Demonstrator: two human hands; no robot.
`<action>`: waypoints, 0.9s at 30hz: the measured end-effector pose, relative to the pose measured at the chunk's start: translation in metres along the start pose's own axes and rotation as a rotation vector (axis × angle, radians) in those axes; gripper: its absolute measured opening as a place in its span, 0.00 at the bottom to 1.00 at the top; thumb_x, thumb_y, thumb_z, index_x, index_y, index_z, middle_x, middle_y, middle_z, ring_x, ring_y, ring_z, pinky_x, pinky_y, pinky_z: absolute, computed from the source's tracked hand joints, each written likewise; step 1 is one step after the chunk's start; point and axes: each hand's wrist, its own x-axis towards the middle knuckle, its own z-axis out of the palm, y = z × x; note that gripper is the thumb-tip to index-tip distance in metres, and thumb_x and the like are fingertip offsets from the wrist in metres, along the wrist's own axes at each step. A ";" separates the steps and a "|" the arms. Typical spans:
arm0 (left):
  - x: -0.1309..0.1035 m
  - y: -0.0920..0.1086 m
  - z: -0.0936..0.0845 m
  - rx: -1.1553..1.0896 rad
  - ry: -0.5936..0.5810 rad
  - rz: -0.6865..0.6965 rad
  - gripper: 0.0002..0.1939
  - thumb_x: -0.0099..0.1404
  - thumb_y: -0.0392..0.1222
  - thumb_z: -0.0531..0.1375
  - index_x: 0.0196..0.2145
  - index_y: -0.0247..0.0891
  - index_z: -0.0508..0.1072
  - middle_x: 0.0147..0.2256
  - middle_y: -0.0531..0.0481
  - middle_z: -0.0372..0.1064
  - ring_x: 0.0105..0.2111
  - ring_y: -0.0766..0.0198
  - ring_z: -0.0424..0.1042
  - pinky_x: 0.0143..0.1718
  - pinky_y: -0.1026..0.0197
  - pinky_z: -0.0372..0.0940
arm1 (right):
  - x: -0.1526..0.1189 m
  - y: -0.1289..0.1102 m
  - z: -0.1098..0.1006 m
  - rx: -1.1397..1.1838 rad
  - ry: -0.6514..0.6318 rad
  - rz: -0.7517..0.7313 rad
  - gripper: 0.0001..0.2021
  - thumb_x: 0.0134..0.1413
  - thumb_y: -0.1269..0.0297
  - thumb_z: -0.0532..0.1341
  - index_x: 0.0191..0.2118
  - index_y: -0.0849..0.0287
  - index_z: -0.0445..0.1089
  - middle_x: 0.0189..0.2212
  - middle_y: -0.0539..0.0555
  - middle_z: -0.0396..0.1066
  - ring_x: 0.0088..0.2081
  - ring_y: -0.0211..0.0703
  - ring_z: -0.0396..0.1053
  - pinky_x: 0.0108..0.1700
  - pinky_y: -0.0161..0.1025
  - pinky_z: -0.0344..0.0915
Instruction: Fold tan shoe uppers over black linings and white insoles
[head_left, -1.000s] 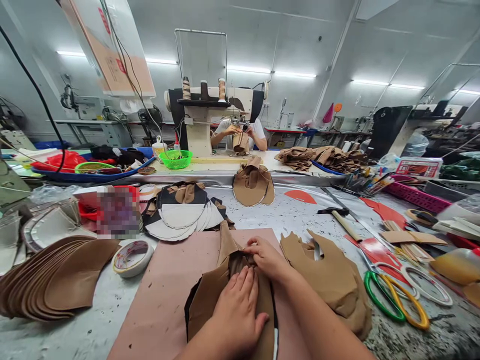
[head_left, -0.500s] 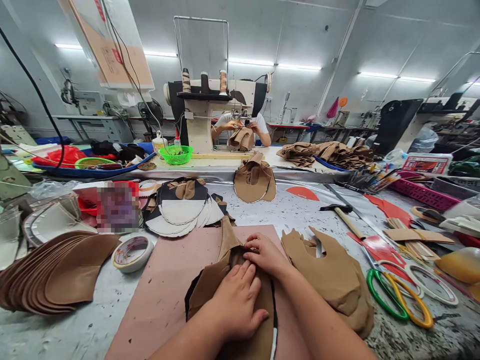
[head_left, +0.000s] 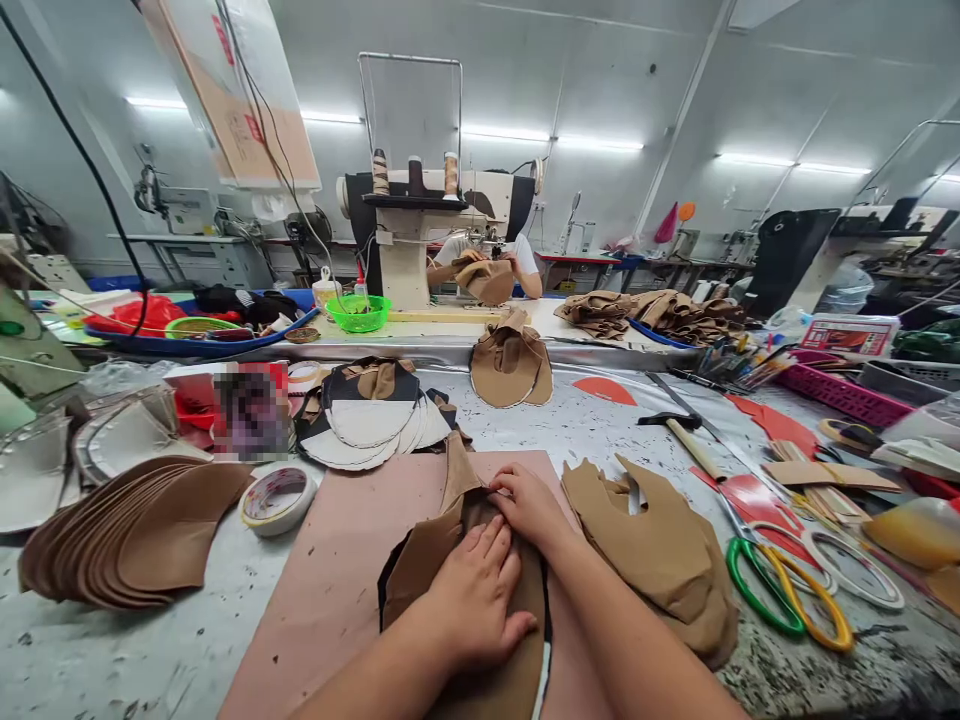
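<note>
A brown fabric piece (head_left: 427,560) with black edging lies on the pink board (head_left: 337,530) in front of me. My left hand (head_left: 480,590) rests on it palm down, its fingers extended and the thumb spread. Just beyond and to the right, my right hand (head_left: 529,505) has its fingers bent at the fold near the piece's upper edge; a bit of the fabric's edge sits at the fingertips. To the right of my right forearm lies a stack of similar brown pieces (head_left: 652,540).
Curved brown pieces (head_left: 135,530) and a tape roll (head_left: 278,498) lie left. At right are scissors (head_left: 787,590) and a hammer (head_left: 697,448). A person (head_left: 525,265) handles brown fabric at a sewing machine (head_left: 405,250) opposite.
The view has shifted slightly. My hands stay nearly in place on the fabric. Across the table, the person's brown fabric has turned and lifted a little at the machine.
</note>
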 end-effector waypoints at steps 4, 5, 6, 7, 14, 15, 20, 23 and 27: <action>-0.028 0.004 0.008 0.088 0.127 0.152 0.38 0.66 0.61 0.41 0.61 0.25 0.49 0.61 0.32 0.48 0.61 0.50 0.47 0.60 0.50 0.47 | -0.012 -0.019 -0.002 -0.037 0.152 -0.140 0.09 0.51 0.73 0.55 0.33 0.58 0.73 0.40 0.59 0.67 0.45 0.49 0.64 0.47 0.46 0.62; -0.038 0.004 0.011 0.143 0.189 0.197 0.33 0.69 0.56 0.42 0.62 0.29 0.49 0.61 0.37 0.50 0.61 0.53 0.49 0.60 0.53 0.48 | -0.015 -0.026 -0.003 -0.042 0.195 -0.211 0.09 0.51 0.72 0.55 0.35 0.58 0.72 0.41 0.59 0.66 0.45 0.49 0.63 0.48 0.46 0.61; -0.048 0.004 0.014 0.205 0.248 0.230 0.28 0.70 0.51 0.42 0.62 0.32 0.49 0.60 0.41 0.52 0.60 0.56 0.51 0.59 0.56 0.49 | -0.017 -0.033 -0.004 -0.054 0.207 -0.286 0.10 0.51 0.70 0.56 0.38 0.57 0.72 0.43 0.59 0.66 0.46 0.50 0.63 0.49 0.47 0.61; -0.059 0.004 0.016 0.265 0.292 0.244 0.25 0.71 0.48 0.42 0.61 0.34 0.51 0.60 0.44 0.54 0.59 0.57 0.53 0.58 0.57 0.50 | -0.019 -0.042 -0.004 -0.072 0.181 -0.358 0.12 0.51 0.68 0.58 0.42 0.56 0.71 0.45 0.59 0.65 0.47 0.51 0.62 0.50 0.49 0.60; -0.116 -0.004 0.029 0.409 0.413 0.024 0.38 0.66 0.60 0.45 0.62 0.27 0.46 0.56 0.42 0.61 0.56 0.55 0.58 0.55 0.58 0.52 | -0.018 -0.097 0.002 -0.102 -0.237 -0.626 0.04 0.45 0.72 0.60 0.29 0.57 0.69 0.39 0.54 0.69 0.42 0.45 0.64 0.45 0.41 0.59; -0.119 -0.005 0.032 0.407 0.421 0.015 0.40 0.65 0.61 0.44 0.62 0.26 0.44 0.55 0.42 0.62 0.56 0.55 0.58 0.55 0.58 0.52 | -0.017 -0.102 0.003 -0.082 -0.305 -0.627 0.04 0.43 0.74 0.59 0.27 0.57 0.68 0.35 0.53 0.69 0.38 0.43 0.64 0.41 0.38 0.60; -0.119 -0.006 0.051 0.482 0.439 -0.027 0.34 0.67 0.58 0.44 0.60 0.29 0.54 0.53 0.38 0.65 0.54 0.50 0.61 0.52 0.55 0.55 | 0.001 -0.122 0.010 -0.181 -0.591 -0.442 0.04 0.41 0.69 0.58 0.28 0.58 0.65 0.24 0.50 0.68 0.26 0.39 0.62 0.24 0.33 0.50; -0.119 -0.005 0.059 0.516 0.456 -0.061 0.23 0.69 0.44 0.48 0.58 0.33 0.57 0.53 0.41 0.65 0.53 0.52 0.63 0.52 0.55 0.55 | 0.014 -0.129 0.019 -0.282 -0.630 -0.364 0.07 0.41 0.63 0.61 0.29 0.58 0.67 0.25 0.52 0.70 0.27 0.42 0.64 0.23 0.34 0.47; -0.122 -0.002 0.071 0.504 0.473 -0.127 0.24 0.68 0.44 0.49 0.60 0.35 0.55 0.53 0.40 0.65 0.52 0.52 0.64 0.51 0.56 0.56 | 0.023 -0.127 0.026 -0.315 -0.657 -0.355 0.05 0.40 0.72 0.59 0.28 0.59 0.68 0.27 0.54 0.72 0.30 0.43 0.66 0.25 0.34 0.48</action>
